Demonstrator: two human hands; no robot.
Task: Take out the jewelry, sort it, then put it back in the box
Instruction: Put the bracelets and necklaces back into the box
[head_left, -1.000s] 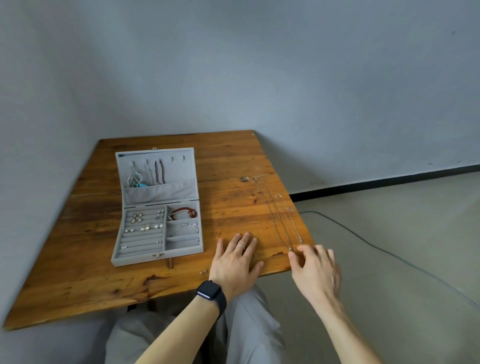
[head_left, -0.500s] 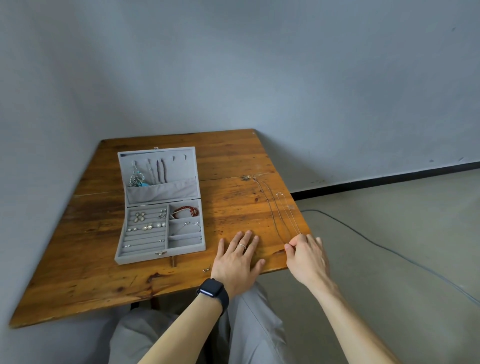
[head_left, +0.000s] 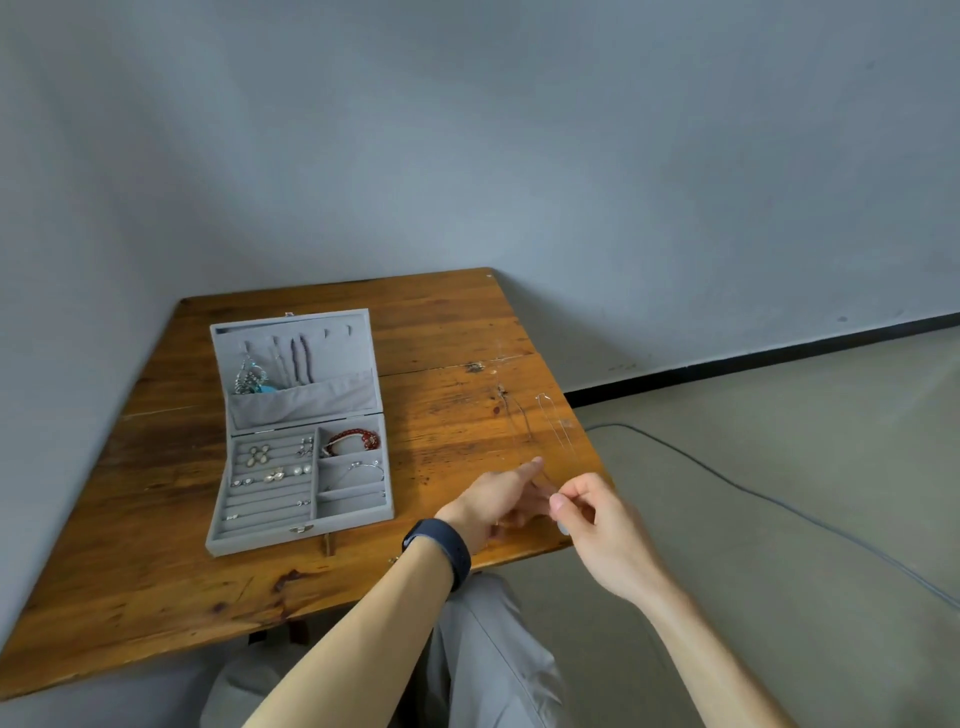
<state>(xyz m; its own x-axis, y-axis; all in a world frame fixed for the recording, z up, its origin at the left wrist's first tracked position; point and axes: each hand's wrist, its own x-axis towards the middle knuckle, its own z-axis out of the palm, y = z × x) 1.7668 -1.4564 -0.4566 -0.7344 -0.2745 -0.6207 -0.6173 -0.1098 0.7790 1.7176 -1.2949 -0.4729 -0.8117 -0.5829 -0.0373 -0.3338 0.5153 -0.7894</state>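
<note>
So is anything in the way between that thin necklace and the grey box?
Nothing on the table blocks it. The right hand pinches the thin chain near the table's right edge, and only bare wood and the left hand lie between it and the open jewelry box.

The left hand (head_left: 496, 501) no longer lies flat on the table (head_left: 156, 571) but stands on edge, fingers toward the right hand (head_left: 597, 519). That hand now pinches the thin chain (head_left: 560, 441), its near end lifted.

Chain (head_left: 555, 426) v. blurry (too thin to trace); left hand (head_left: 493, 499) fingertips hidden.
</note>
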